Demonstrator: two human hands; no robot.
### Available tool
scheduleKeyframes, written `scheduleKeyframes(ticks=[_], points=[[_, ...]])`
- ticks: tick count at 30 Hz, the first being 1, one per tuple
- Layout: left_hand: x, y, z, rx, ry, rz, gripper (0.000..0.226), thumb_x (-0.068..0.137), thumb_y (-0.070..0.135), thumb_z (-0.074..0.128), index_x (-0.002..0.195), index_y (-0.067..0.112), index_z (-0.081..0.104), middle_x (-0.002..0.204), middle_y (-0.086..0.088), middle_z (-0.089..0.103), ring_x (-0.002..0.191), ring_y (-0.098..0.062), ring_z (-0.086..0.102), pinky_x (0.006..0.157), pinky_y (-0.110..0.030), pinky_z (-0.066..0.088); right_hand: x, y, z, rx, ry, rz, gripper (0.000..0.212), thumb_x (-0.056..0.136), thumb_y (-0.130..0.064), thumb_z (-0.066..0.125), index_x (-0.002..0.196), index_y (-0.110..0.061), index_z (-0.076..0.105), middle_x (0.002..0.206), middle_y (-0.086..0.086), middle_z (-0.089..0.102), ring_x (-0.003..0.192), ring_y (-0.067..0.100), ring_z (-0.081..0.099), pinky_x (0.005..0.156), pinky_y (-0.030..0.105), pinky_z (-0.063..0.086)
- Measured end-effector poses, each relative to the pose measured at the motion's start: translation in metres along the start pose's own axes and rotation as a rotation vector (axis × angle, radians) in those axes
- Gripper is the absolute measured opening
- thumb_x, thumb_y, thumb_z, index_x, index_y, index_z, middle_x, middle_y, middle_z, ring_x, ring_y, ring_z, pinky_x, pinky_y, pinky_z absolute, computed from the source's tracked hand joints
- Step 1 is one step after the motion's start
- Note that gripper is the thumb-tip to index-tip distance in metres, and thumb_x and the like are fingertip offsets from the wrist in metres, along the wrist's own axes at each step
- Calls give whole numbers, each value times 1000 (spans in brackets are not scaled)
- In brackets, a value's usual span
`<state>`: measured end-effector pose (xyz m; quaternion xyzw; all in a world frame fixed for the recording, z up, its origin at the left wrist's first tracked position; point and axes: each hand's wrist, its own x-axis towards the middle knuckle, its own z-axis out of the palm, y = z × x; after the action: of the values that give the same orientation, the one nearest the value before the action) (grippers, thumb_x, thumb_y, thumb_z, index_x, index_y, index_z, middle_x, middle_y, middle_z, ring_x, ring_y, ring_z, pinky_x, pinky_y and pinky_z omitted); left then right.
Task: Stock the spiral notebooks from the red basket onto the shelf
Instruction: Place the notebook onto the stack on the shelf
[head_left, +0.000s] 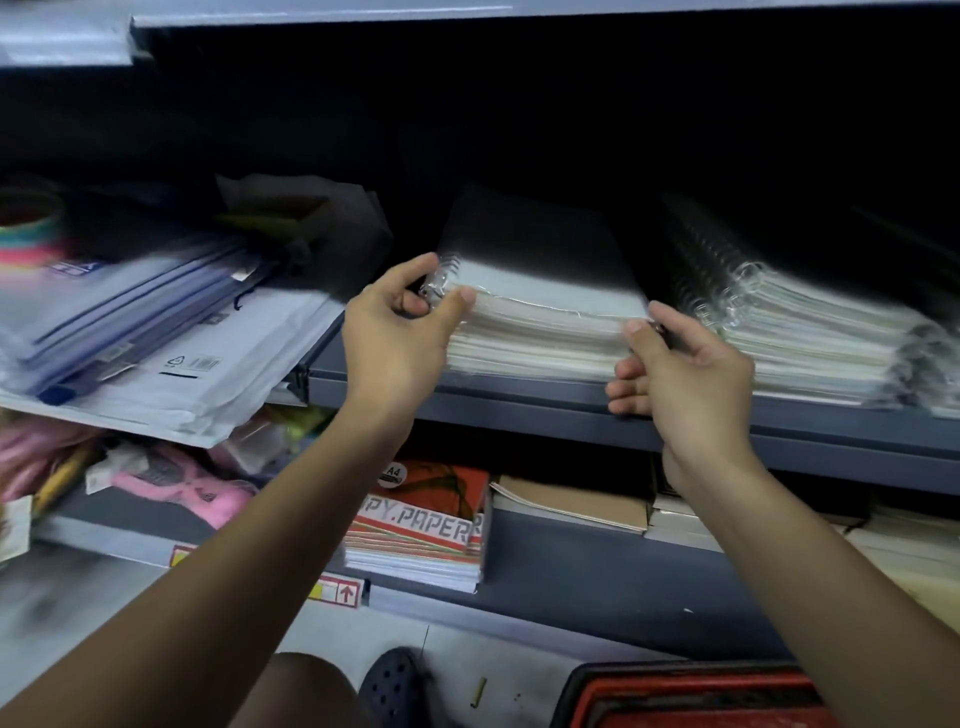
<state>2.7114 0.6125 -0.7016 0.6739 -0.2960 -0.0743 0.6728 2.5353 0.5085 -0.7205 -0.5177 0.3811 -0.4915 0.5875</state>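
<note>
Sitting at the bottom edge, the red basket (696, 696) stays within easy reach on the floor; its contents are cut off, so I cannot tell what remains inside. Above it both arms reach up to the shelf (519, 400). The left hand (400, 332) pinches the spiral corner of the notebook stack (540, 317), thumb and fingers curled round the wire — likely to square that end. The right hand (680, 374) grips the stack's opposite near corner, fingers curled under, steadying it at the shelf lip. Further right lies a second stack (810, 338), coils leftward, apparently already stocked though blurred.
</note>
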Motion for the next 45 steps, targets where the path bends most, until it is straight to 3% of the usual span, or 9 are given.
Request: scheduleKeyframes(ticks=[5,13,19,23,27,32,36,42,45], points=[[-36,13,-3,0,-2,18,44,82,37,80,123,32,64,85,1,60,68,-10,58,87,-49,58,-26,-7,-30,-56,-61,-17,37,95,-28,68,131,-26,60,68,9,68,55,24,64,52,32,57],[-130,39,14,-18,-259,-58,31,87,24,76,117,21,67,85,-3,63,58,-10,56,49,-17,46,-97,-9,-144,-282,-226,59,12,96,-20,64,98,-15,75,64,9,68,52,22,63,51,32,55],[-210,6,56,-87,-383,-345,17,88,13,74,104,15,69,74,-1,61,56,-5,56,51,-24,52,-148,19,-231,-515,-299,216,12,96,-26,63,99,-22,74,75,8,73,64,22,71,57,31,59],[-278,-35,80,-82,-406,-650,14,91,9,69,104,13,68,78,-1,62,68,-10,59,72,-32,54,-166,66,-270,-443,-225,530,24,98,-22,61,104,0,70,75,14,70,64,25,64,56,27,55],[-341,-91,90,109,-530,-943,22,87,3,69,106,15,71,90,-6,69,78,-16,62,77,-30,53,-172,117,-289,-548,-244,724,31,98,-30,62,105,-1,68,84,15,71,72,25,64,62,29,51],[-391,-155,87,528,-770,-920,37,84,-6,52,94,27,66,110,-4,72,94,-18,68,80,-22,54,-184,163,-318,-1040,-498,667,31,94,-49,60,78,-23,68,78,-8,65,87,19,63,73,27,46],[-404,-176,80,839,-979,-871,33,87,8,59,117,20,65,126,2,61,117,-19,61,95,-23,49,-208,181,-332,-1225,-670,830,43,93,-49,60,108,-11,73,106,10,74,104,23,68,76,22,42],[-415,-174,68,902,-1092,-931,43,86,16,58,129,15,54,127,-8,61,100,-22,67,49,-21,48,-216,186,-328,-1209,-610,934,43,85,-48,69,96,-7,75,91,9,77,84,20,74,72,25,50],[-410,-166,68,762,-986,-1012,40,86,8,62,124,18,58,123,-3,57,79,-10,58,48,-19,46,-218,179,-321,-1236,-592,931,38,82,-46,71,86,-8,72,83,6,73,77,19,71,61,23,47]])
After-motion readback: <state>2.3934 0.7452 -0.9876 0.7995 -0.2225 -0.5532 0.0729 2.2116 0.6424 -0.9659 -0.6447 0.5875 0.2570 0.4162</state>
